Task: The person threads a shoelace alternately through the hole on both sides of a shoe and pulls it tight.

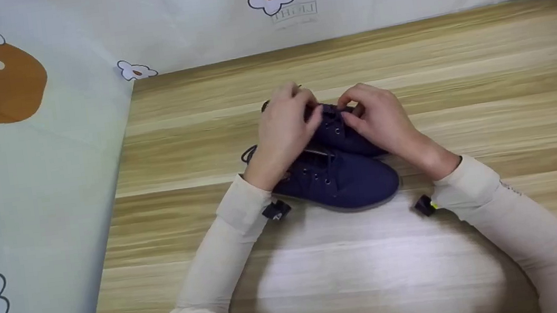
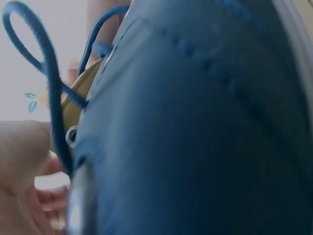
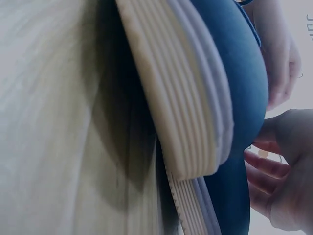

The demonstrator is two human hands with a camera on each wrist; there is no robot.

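Observation:
Two navy lace-up shoes lie side by side, toes pointing right: a near shoe (image 1: 361, 181) and a far shoe (image 1: 348, 137) partly behind it. At the far shoe's lacing, my left hand (image 1: 285, 121) has its thumb and fingers curled, pinching the shoelace. My right hand (image 1: 382, 114) pinches at the same lacing from the right, thumb and index finger bent toward each other. The lace between the fingertips is mostly hidden. A blue lace loop (image 2: 49, 73) stands up from the near shoe in the left wrist view. Ribbed pale soles (image 3: 171, 98) show in the right wrist view.
The shoes stand on a wood-grain table (image 1: 437, 68). A pale sheet with printed flowers (image 1: 188, 24) hangs along the back and left edges. Small black cameras (image 1: 277, 210) sit at both wrists, close to the near shoe.

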